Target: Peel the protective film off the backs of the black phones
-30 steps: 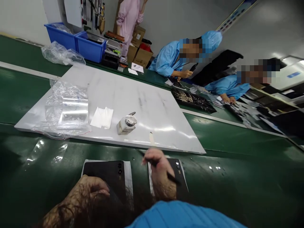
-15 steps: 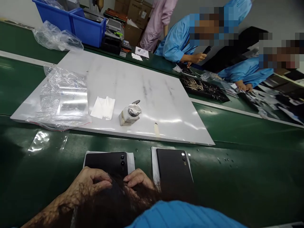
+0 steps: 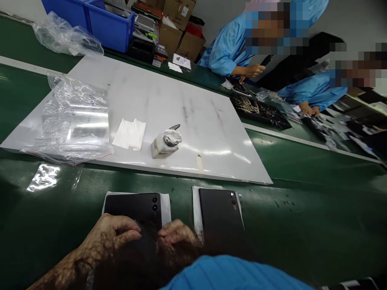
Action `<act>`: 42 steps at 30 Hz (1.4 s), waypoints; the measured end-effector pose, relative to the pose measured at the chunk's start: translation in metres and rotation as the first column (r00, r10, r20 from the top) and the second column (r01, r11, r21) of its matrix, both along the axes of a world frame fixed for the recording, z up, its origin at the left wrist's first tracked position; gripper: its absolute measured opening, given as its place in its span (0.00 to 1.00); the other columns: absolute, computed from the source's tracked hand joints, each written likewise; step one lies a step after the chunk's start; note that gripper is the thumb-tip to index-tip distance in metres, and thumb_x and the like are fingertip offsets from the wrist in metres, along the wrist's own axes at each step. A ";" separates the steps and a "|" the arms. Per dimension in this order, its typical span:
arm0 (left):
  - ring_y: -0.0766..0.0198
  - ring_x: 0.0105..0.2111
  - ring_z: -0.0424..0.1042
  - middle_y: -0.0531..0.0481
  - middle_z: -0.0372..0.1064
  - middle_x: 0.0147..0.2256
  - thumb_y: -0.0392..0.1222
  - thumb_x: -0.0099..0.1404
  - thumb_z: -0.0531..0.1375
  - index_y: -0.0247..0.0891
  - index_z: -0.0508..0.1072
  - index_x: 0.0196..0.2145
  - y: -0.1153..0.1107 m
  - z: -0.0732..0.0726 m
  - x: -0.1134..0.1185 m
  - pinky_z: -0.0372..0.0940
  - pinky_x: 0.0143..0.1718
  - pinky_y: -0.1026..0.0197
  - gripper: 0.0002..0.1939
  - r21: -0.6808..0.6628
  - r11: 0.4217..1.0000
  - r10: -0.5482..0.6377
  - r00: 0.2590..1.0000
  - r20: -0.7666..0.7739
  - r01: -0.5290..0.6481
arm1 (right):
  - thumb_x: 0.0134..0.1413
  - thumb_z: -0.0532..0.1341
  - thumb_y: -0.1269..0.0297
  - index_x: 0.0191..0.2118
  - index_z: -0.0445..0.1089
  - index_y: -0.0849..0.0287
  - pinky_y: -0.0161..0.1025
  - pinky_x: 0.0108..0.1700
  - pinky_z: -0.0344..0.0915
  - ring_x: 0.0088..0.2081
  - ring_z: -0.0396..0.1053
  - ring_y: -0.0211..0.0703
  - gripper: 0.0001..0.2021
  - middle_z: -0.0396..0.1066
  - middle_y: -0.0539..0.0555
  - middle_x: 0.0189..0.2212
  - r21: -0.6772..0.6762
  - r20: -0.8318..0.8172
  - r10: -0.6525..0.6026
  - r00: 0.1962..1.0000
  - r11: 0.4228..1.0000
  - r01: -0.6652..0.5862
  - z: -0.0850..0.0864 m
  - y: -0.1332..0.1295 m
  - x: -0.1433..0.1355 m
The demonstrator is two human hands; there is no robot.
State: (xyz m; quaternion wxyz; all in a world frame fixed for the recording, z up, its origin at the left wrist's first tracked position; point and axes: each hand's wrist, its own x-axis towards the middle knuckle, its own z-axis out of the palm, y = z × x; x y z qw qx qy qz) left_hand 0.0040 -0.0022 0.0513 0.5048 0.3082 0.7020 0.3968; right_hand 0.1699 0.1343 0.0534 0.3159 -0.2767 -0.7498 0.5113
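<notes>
Directly in front of me a black phone (image 3: 130, 204), camera lenses at its upper right, lies back up on a white sheet (image 3: 166, 209). My left hand (image 3: 116, 233) rests over the phone's lower left, thumb and fingers pinched together. Near the lower right corner my right hand (image 3: 177, 233) is also closed, its fingertips bent inward. Dark hair hangs across both hands and hides whatever the fingertips hold, if anything. To the right, a second black phone (image 3: 219, 209) lies on another white sheet (image 3: 196, 213), with neither hand on it.
Beyond the phones lies a white board (image 3: 211, 133) bearing a pump bottle (image 3: 163, 147), a folded white tissue (image 3: 130, 135) and a clear plastic bag (image 3: 81, 125). Blue bins (image 3: 110, 30) stand back left. Two co-workers in blue (image 3: 222, 48) work across the green bench (image 3: 302, 229).
My right fingertips have shifted slightly, while my left hand stays almost in place. The view has tilted a little. The person in pink at the back is mostly out of sight.
</notes>
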 end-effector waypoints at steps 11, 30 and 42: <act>0.64 0.29 0.77 0.61 0.79 0.27 0.66 0.53 0.59 0.52 0.80 0.27 -0.001 -0.002 0.003 0.68 0.27 0.73 0.19 0.007 0.998 -0.065 0.998 -0.020 0.065 | 0.47 0.70 0.63 0.26 0.66 0.55 0.38 0.25 0.68 0.21 0.69 0.36 0.10 0.70 0.45 0.25 -0.489 -0.053 -0.298 0.953 0.840 0.236 -0.011 0.029 -0.025; 0.67 0.27 0.78 0.62 0.80 0.26 0.66 0.56 0.58 0.53 0.80 0.27 -0.001 -0.004 0.003 0.69 0.26 0.77 0.18 0.095 0.994 -0.049 0.995 -0.085 0.057 | 0.44 0.69 0.66 0.23 0.68 0.55 0.34 0.25 0.64 0.23 0.67 0.34 0.08 0.69 0.44 0.24 -0.410 0.017 -0.316 0.949 0.863 0.295 -0.007 0.027 -0.026; 0.62 0.32 0.77 0.57 0.80 0.28 0.65 0.56 0.58 0.49 0.80 0.29 -0.007 -0.012 0.003 0.70 0.30 0.73 0.20 0.059 0.997 -0.054 0.998 -0.043 0.056 | 0.47 0.70 0.62 0.28 0.71 0.50 0.37 0.32 0.67 0.31 0.69 0.37 0.07 0.70 0.45 0.32 -0.460 -0.026 -0.302 0.953 0.850 0.257 -0.019 0.029 -0.014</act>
